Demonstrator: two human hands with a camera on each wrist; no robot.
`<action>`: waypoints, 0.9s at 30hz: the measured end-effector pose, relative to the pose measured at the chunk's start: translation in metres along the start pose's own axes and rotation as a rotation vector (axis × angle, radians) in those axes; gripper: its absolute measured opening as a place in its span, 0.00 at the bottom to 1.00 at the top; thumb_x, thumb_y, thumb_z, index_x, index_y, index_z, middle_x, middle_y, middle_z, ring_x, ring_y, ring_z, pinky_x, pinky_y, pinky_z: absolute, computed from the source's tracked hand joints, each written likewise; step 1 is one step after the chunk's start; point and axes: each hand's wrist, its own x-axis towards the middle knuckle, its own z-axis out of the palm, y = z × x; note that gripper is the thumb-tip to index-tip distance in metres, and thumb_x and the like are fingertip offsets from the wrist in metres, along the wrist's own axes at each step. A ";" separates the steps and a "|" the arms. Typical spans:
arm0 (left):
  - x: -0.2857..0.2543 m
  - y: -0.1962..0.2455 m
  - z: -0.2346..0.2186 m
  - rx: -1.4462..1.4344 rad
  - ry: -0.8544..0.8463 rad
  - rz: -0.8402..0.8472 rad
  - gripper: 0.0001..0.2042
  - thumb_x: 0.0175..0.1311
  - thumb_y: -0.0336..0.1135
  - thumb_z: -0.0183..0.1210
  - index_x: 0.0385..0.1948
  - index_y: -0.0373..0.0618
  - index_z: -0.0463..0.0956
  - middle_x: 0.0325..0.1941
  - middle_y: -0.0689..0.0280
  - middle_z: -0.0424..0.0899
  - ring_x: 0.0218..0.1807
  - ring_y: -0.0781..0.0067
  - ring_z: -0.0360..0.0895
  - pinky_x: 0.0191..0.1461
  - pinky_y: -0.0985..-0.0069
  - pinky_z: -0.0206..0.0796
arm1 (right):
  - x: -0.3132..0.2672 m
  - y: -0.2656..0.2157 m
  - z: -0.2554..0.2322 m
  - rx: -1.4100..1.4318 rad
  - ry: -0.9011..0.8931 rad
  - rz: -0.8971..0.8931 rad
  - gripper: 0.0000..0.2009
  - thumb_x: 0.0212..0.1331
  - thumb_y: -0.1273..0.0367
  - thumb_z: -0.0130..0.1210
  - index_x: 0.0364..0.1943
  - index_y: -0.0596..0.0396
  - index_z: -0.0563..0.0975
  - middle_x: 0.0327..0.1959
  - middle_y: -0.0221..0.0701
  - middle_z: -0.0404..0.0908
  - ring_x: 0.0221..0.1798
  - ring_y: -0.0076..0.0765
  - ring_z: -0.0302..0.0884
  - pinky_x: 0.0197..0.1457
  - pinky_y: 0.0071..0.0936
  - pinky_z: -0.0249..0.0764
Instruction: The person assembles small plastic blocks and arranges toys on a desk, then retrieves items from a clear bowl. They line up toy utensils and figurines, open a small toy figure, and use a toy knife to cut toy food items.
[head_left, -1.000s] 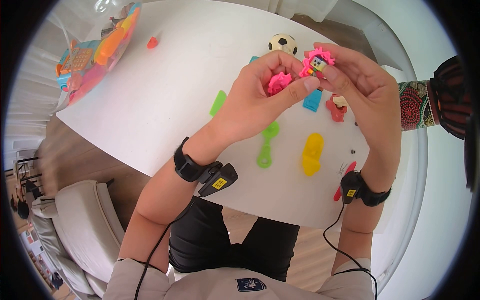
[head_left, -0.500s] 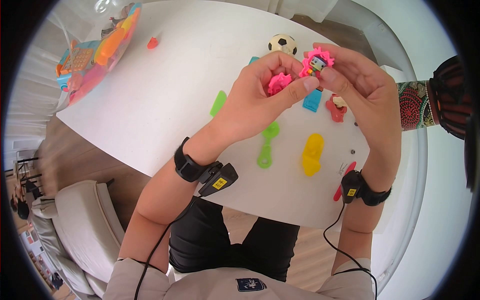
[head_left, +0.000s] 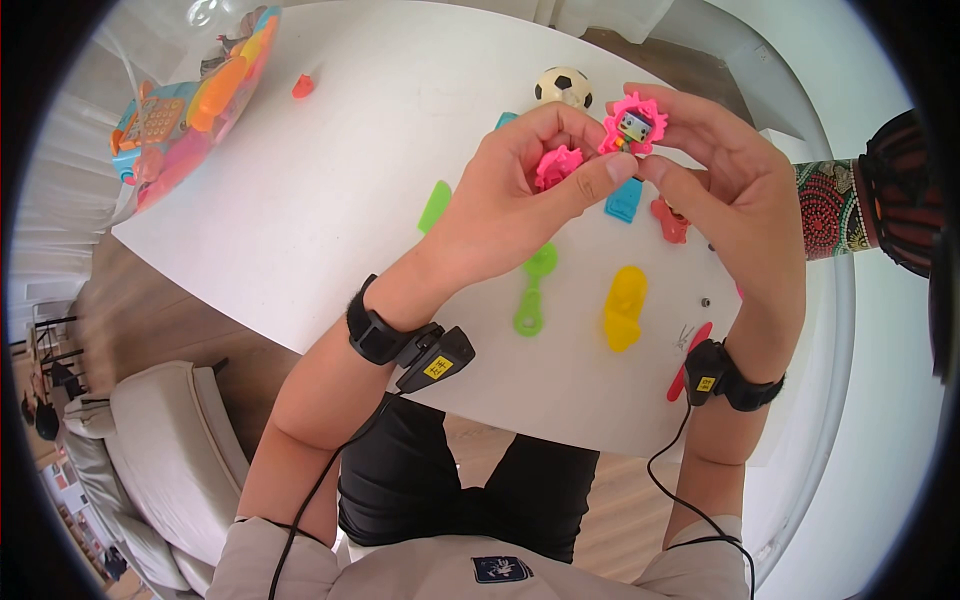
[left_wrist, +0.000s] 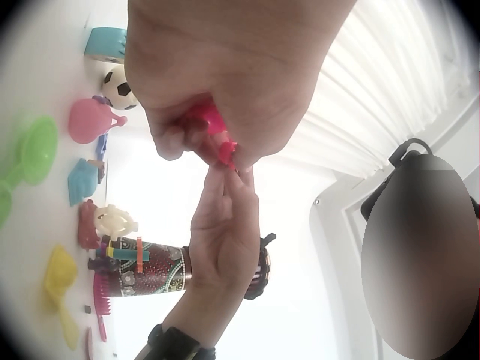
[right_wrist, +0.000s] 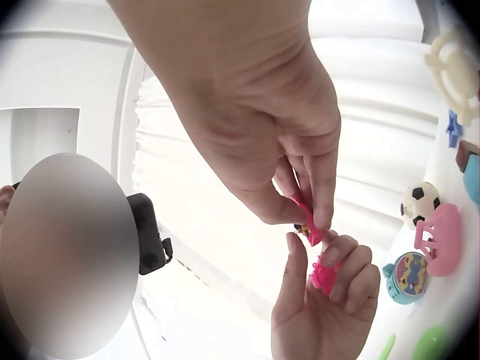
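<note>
In the head view, my left hand [head_left: 510,195] holds a pink spiky piece [head_left: 558,168] in its curled fingers. Its thumb reaches the lower edge of a second pink piece, a spiky-rimmed toy [head_left: 633,124] with a small dark-haired doll face inside. My right hand [head_left: 740,185] pinches that toy at its side between thumb and fingers. From the right wrist, the rimmed toy [right_wrist: 307,225] shows between the right fingertips, while the other pink piece [right_wrist: 324,275] lies against the left palm. Both hands are raised over the white table [head_left: 300,200].
A football toy [head_left: 564,88], a blue piece [head_left: 624,200], a red toy [head_left: 670,222], a green spoon [head_left: 533,290] and a yellow scoop [head_left: 624,308] lie below the hands. A toy cash register [head_left: 158,118] stands far left. A patterned drum [head_left: 830,210] is at right.
The right thumb has slid down and off the doll's face, which now shows more fully. The rimmed toy has turned slightly toward the head camera. The left hand has barely moved.
</note>
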 end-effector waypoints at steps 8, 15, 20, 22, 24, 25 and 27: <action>0.000 0.001 0.000 -0.008 -0.009 0.002 0.10 0.73 0.36 0.67 0.43 0.41 0.78 0.31 0.78 0.74 0.31 0.93 0.64 0.33 0.87 0.57 | 0.001 0.000 0.001 0.027 0.012 0.024 0.19 0.70 0.77 0.57 0.64 0.65 0.77 0.54 0.38 0.87 0.51 0.27 0.86 0.49 0.23 0.83; 0.000 0.000 -0.001 -0.004 -0.006 -0.010 0.10 0.72 0.36 0.68 0.43 0.41 0.78 0.30 0.79 0.73 0.31 0.93 0.64 0.33 0.87 0.57 | 0.002 -0.002 0.004 0.052 0.070 0.072 0.14 0.68 0.77 0.59 0.57 0.63 0.82 0.50 0.38 0.88 0.51 0.26 0.86 0.53 0.24 0.84; -0.001 0.000 0.000 0.059 -0.029 0.003 0.08 0.75 0.35 0.64 0.42 0.44 0.75 0.34 0.76 0.73 0.30 0.90 0.62 0.33 0.85 0.56 | 0.003 0.000 0.004 0.016 0.100 0.045 0.13 0.65 0.77 0.62 0.53 0.60 0.84 0.47 0.36 0.89 0.48 0.24 0.87 0.50 0.22 0.85; -0.001 0.001 0.000 0.058 -0.035 -0.002 0.08 0.75 0.35 0.64 0.43 0.44 0.75 0.34 0.76 0.73 0.30 0.89 0.62 0.33 0.85 0.55 | 0.003 -0.001 0.004 -0.036 0.113 0.055 0.13 0.63 0.77 0.63 0.52 0.60 0.85 0.47 0.35 0.89 0.48 0.23 0.87 0.49 0.21 0.85; -0.002 0.000 0.000 0.055 -0.041 -0.008 0.08 0.75 0.35 0.64 0.43 0.44 0.75 0.33 0.76 0.73 0.30 0.89 0.62 0.33 0.85 0.55 | 0.002 -0.003 0.000 -0.015 0.096 0.106 0.14 0.63 0.76 0.64 0.53 0.60 0.84 0.47 0.35 0.89 0.47 0.22 0.87 0.49 0.20 0.85; -0.002 0.000 0.000 0.052 -0.047 -0.014 0.08 0.76 0.35 0.63 0.43 0.43 0.75 0.33 0.76 0.73 0.30 0.89 0.61 0.33 0.85 0.55 | 0.002 -0.005 -0.001 0.006 0.079 0.158 0.14 0.63 0.76 0.64 0.53 0.59 0.84 0.47 0.35 0.89 0.47 0.22 0.87 0.48 0.19 0.85; -0.002 0.001 0.000 0.051 -0.043 -0.018 0.07 0.76 0.35 0.63 0.43 0.43 0.75 0.33 0.76 0.73 0.29 0.89 0.61 0.33 0.85 0.54 | 0.000 -0.011 -0.001 -0.020 0.064 0.172 0.15 0.65 0.75 0.63 0.56 0.61 0.82 0.47 0.35 0.89 0.40 0.20 0.83 0.41 0.18 0.80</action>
